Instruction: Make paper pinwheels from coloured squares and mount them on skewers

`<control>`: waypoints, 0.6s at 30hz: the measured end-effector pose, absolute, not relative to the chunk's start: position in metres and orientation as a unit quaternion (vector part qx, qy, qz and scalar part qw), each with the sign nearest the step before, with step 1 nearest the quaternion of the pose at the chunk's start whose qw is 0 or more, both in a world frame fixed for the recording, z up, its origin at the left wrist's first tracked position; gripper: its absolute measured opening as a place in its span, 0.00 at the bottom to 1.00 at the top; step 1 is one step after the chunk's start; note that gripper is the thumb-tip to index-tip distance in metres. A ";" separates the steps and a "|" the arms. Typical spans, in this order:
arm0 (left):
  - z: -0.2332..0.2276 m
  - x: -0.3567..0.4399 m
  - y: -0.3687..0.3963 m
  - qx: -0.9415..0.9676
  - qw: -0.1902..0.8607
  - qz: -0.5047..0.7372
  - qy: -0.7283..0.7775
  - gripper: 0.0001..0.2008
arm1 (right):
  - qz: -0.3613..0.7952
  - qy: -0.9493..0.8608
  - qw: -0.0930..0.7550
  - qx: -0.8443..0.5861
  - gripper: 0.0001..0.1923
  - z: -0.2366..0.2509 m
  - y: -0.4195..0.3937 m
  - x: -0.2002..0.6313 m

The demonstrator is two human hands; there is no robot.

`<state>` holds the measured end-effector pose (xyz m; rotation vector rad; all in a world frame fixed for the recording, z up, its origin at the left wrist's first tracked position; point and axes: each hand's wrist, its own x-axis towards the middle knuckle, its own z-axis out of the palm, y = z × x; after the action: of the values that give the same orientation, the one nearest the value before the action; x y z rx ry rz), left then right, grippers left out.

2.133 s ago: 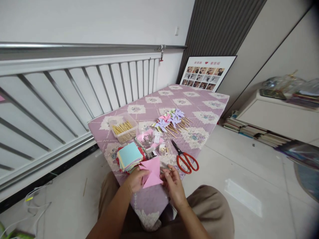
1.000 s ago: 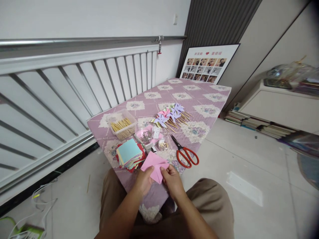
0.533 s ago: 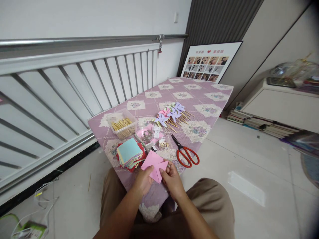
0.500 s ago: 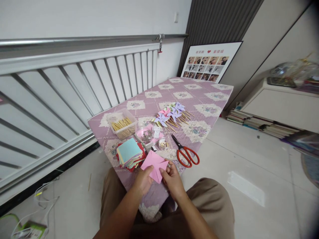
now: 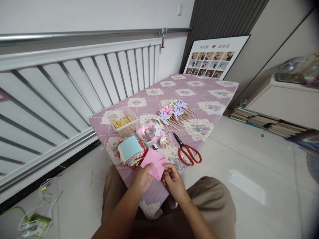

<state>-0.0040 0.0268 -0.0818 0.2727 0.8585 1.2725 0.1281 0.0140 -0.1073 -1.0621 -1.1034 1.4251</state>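
Both our hands, left hand and right hand, are pinching 1 folded pink paper square just above the near edge of the purple quilted table, keeping its creases aligned; red-handled scissors are lying near.

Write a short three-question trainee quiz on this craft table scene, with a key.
1. Which hands hold the pink paper?
2. True or false: the red scissors lie closed.
3. The sticks are in: A) a clear tub B) a red bowl C) a bag.

Key:
1. Both the left hand and the right hand.
2. False; the blades are slightly apart.
3. A, the clear tub.
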 end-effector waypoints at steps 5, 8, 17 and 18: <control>-0.087 -0.005 0.027 0.138 0.717 0.590 0.345 0.21 | 0.545 -0.544 0.463 -0.439 0.13 -0.109 0.013 0.130; -0.085 -0.006 0.026 0.132 0.715 0.593 0.345 0.21 | 0.513 -0.575 0.458 -0.443 0.14 -0.109 0.013 0.130; -0.083 -0.004 0.026 0.135 0.698 0.603 0.361 0.19 | 0.475 -0.630 0.429 -0.440 0.20 -0.100 0.012 0.128; -0.084 -0.003 0.026 0.136 0.697 0.604 0.361 0.19 | 0.469 -0.639 0.424 -0.438 0.20 -0.099 0.011 0.128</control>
<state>-0.0034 0.0261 -0.0837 0.3027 0.8043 1.3477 0.1282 0.0114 -0.0992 -1.0953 -1.5975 1.1740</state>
